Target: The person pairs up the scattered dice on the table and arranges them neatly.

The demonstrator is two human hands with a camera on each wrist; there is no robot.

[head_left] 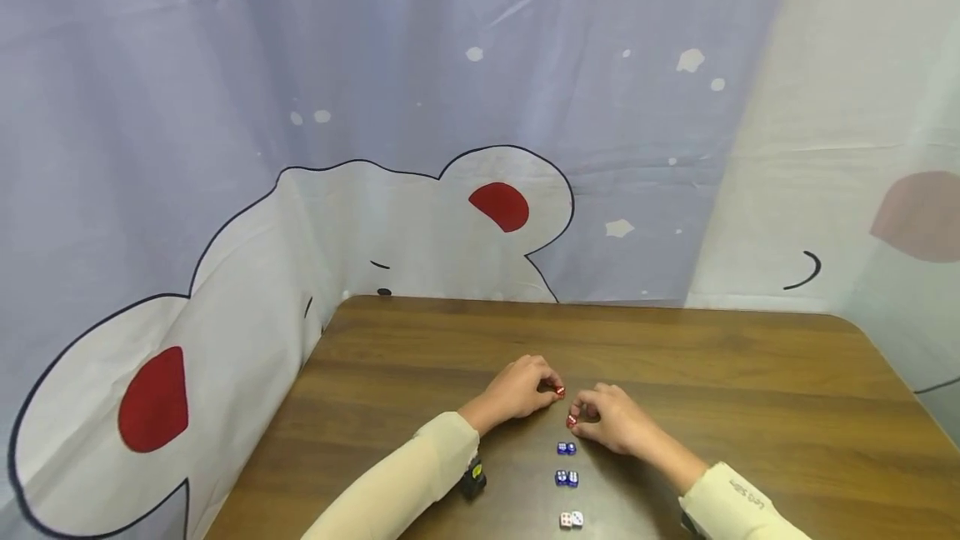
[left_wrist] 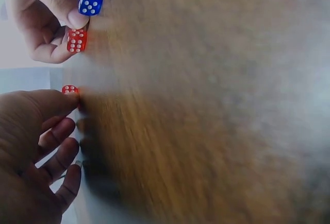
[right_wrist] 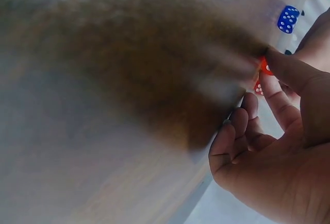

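My left hand (head_left: 517, 387) pinches a red die (head_left: 560, 392) between thumb and fingertips, low over the wooden table. Just right of it and a little nearer, my right hand (head_left: 617, 421) pinches a second red die (head_left: 572, 421). White pips show on both dice in the left wrist view, with a small gap between the two hands. In the right wrist view, thumb and index finger partly cover the right hand's red die (right_wrist: 266, 67). Nearest to that hand stands a pair of blue dice (head_left: 566, 448), side by side.
Closer to the front of the brown table (head_left: 420, 332) are another blue pair of dice (head_left: 567, 478) and a white pair (head_left: 572, 520), forming a column with the first pair. A printed curtain (head_left: 637, 148) hangs behind the table's far edge and along the left side.
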